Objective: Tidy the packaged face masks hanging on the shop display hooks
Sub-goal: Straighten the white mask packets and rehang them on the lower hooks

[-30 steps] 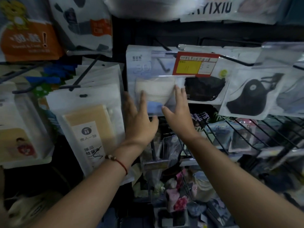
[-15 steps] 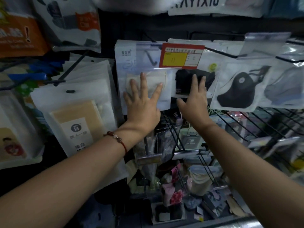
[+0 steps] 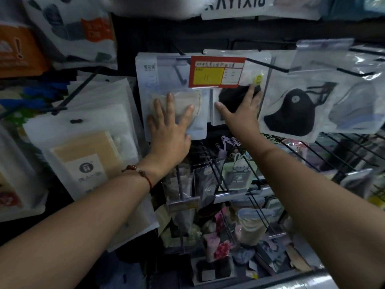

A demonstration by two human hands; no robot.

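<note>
A white packet with a cream face mask (image 3: 160, 80) hangs on a display hook at centre. My left hand (image 3: 169, 124) lies flat on its lower part, fingers spread and straight. Right beside it hangs a clear packet with a black mask (image 3: 230, 97), and my right hand (image 3: 244, 107) presses flat against it, fingers straight and pointing up. A red and yellow price tag (image 3: 216, 73) sits on the hook end in front of both packets. Farther right hang another black mask packet (image 3: 291, 109) and a grey-blue mask packet (image 3: 358, 109).
Stacked white packets with beige contents (image 3: 87, 147) hang at the left on black hooks. Orange and white bags (image 3: 70, 28) hang above. Below my hands, wire hooks (image 3: 216, 170) jut forward holding small packaged items, with more goods in a bin (image 3: 218, 247) underneath.
Both hands have slid up from the lower edge of the cream mask packet. The left now lies flat on it, and the right has moved right onto the black mask packet.
</note>
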